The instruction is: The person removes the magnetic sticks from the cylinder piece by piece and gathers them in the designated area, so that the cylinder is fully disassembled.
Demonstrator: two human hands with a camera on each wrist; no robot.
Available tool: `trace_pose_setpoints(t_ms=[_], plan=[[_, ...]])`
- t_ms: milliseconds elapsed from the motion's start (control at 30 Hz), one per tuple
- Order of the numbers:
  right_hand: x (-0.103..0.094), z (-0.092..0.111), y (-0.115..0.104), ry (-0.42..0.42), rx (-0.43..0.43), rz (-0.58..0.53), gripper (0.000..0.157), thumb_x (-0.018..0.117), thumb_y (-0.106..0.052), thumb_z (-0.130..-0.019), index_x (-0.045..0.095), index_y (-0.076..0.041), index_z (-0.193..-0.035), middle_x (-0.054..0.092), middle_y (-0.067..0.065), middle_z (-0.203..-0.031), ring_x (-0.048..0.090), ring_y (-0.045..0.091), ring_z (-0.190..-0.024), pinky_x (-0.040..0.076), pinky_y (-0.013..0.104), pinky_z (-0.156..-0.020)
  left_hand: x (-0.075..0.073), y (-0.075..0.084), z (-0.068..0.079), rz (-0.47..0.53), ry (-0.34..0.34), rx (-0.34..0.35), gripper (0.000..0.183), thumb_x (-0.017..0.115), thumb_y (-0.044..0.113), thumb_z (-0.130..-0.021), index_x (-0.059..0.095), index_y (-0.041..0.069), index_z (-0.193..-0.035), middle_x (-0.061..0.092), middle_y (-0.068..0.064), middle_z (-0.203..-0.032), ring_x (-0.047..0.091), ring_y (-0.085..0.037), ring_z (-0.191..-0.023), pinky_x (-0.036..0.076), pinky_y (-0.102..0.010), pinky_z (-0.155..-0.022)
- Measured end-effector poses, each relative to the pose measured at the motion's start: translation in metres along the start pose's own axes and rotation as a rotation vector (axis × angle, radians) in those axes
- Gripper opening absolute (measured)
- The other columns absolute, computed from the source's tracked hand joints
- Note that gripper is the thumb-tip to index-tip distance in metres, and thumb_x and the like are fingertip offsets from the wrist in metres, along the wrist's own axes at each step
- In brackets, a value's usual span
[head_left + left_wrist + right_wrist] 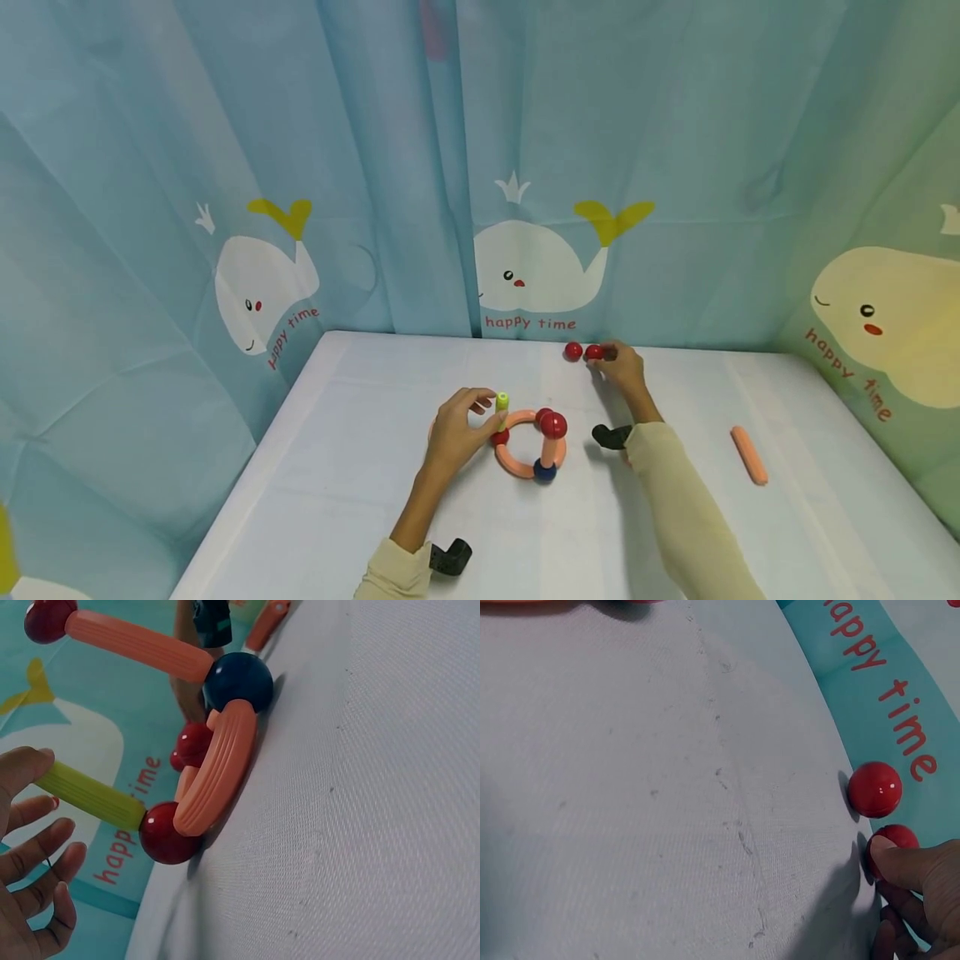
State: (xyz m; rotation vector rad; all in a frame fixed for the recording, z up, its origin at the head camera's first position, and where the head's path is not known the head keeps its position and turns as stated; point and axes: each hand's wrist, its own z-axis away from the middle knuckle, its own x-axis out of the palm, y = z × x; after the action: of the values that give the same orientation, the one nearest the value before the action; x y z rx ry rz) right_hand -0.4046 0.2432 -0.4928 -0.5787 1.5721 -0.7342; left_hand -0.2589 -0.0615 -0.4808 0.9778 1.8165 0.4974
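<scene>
My left hand (457,425) holds a yellow-green magnetic rod (94,796) by its upper end, thumb against it and the other fingers loosely bent. The rod stands on a red ball (171,832), part of a ring of curved orange rods (513,465). A blue ball (238,682) in that ring carries an upright orange rod (139,645) topped by a red ball (553,425). At the table's back edge my right hand (624,371) pinches a loose red ball (900,838). Another red ball (874,789) lies just beside it.
A straight orange rod (749,455) lies on the right side of the white table (337,500). Behind the table hangs a blue curtain (405,167) with whale prints. Black wrist cameras (452,557) stick out from both sleeves.
</scene>
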Motion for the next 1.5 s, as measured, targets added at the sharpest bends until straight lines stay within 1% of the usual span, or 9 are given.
trace_pose_setpoints(t_ms=[200, 300, 467, 633, 767, 967, 1167, 1433, 1500], plan=[[0.002, 0.004, -0.002, -0.006, 0.018, -0.016, 0.049, 0.066, -0.014, -0.091, 0.050, 0.010, -0.131, 0.053, 0.031, -0.132, 0.049, 0.043, -0.124, 0.041, 0.053, -0.104, 0.000, 0.000, 0.002, -0.008, -0.004, -0.032, 0.031, 0.073, 0.037, -0.087, 0.068, 0.020, -0.113, 0.068, 0.001, -0.101, 0.064, -0.012, -0.093, 0.051, -0.029, -0.075], [0.003, 0.005, -0.003, 0.007, 0.026, -0.013, 0.049, 0.066, -0.014, -0.091, 0.051, 0.010, -0.131, 0.053, 0.031, -0.132, 0.049, 0.044, -0.124, 0.040, 0.053, -0.105, -0.001, -0.001, 0.002, -0.004, -0.010, -0.038, 0.032, 0.073, 0.037, -0.087, 0.068, 0.020, -0.114, 0.068, 0.001, -0.102, 0.063, -0.012, -0.093, 0.051, -0.029, -0.076], [0.006, 0.001, -0.003, 0.036, 0.022, 0.007, 0.048, 0.066, -0.015, -0.090, 0.052, 0.009, -0.129, 0.057, 0.031, -0.127, 0.052, 0.042, -0.118, 0.043, 0.052, -0.100, -0.001, -0.002, 0.000, 0.001, -0.007, -0.042, 0.032, 0.073, 0.036, -0.087, 0.068, 0.019, -0.113, 0.068, 0.001, -0.101, 0.063, -0.012, -0.093, 0.052, -0.032, -0.078], [0.008, 0.000, -0.003, 0.044, 0.029, 0.016, 0.046, 0.066, -0.017, -0.091, 0.053, 0.006, -0.128, 0.058, 0.030, -0.126, 0.054, 0.042, -0.115, 0.046, 0.051, -0.096, -0.001, -0.003, -0.001, 0.003, -0.011, -0.047, 0.032, 0.073, 0.037, -0.087, 0.068, 0.019, -0.114, 0.067, 0.002, -0.102, 0.062, -0.012, -0.093, 0.051, -0.031, -0.079], [0.010, -0.001, -0.002, 0.046, 0.033, 0.017, 0.045, 0.066, -0.017, -0.091, 0.054, 0.004, -0.128, 0.059, 0.028, -0.126, 0.054, 0.041, -0.115, 0.046, 0.051, -0.095, -0.001, -0.003, -0.001, 0.006, -0.007, -0.038, 0.032, 0.073, 0.036, -0.087, 0.068, 0.018, -0.114, 0.068, 0.002, -0.102, 0.063, -0.012, -0.094, 0.052, -0.032, -0.079], [0.012, -0.002, -0.001, 0.066, 0.005, 0.043, 0.047, 0.067, -0.018, -0.090, 0.055, 0.007, -0.127, 0.060, 0.029, -0.122, 0.055, 0.042, -0.113, 0.044, 0.052, -0.095, -0.002, -0.003, -0.002, -0.005, 0.003, -0.017, 0.034, 0.073, 0.036, -0.087, 0.068, 0.017, -0.114, 0.068, 0.002, -0.101, 0.063, -0.013, -0.093, 0.052, -0.033, -0.077], [0.010, -0.004, -0.003, 0.063, 0.020, 0.044, 0.048, 0.066, -0.017, -0.091, 0.054, 0.009, -0.128, 0.059, 0.030, -0.125, 0.054, 0.041, -0.114, 0.043, 0.051, -0.100, -0.005, -0.001, -0.003, -0.001, 0.009, -0.005, 0.034, 0.073, 0.037, -0.087, 0.068, 0.016, -0.114, 0.068, 0.001, -0.101, 0.063, -0.013, -0.093, 0.052, -0.033, -0.077], [0.009, -0.001, 0.000, 0.084, -0.016, 0.050, 0.048, 0.069, -0.017, -0.088, 0.055, 0.009, -0.127, 0.061, 0.030, -0.121, 0.056, 0.041, -0.113, 0.043, 0.051, -0.098, -0.005, 0.000, -0.003, 0.017, 0.003, -0.015, 0.035, 0.072, 0.037, -0.087, 0.068, 0.016, -0.115, 0.068, 0.000, -0.102, 0.063, -0.014, -0.093, 0.052, -0.034, -0.079], [0.010, -0.001, 0.000, 0.079, -0.008, 0.047, 0.049, 0.069, -0.017, -0.088, 0.055, 0.009, -0.127, 0.060, 0.030, -0.122, 0.055, 0.041, -0.114, 0.043, 0.051, -0.098, -0.005, -0.001, -0.002, 0.016, 0.002, -0.014, 0.035, 0.073, 0.037, -0.087, 0.068, 0.015, -0.115, 0.068, 0.000, -0.102, 0.063, -0.014, -0.093, 0.052, -0.033, -0.078]])
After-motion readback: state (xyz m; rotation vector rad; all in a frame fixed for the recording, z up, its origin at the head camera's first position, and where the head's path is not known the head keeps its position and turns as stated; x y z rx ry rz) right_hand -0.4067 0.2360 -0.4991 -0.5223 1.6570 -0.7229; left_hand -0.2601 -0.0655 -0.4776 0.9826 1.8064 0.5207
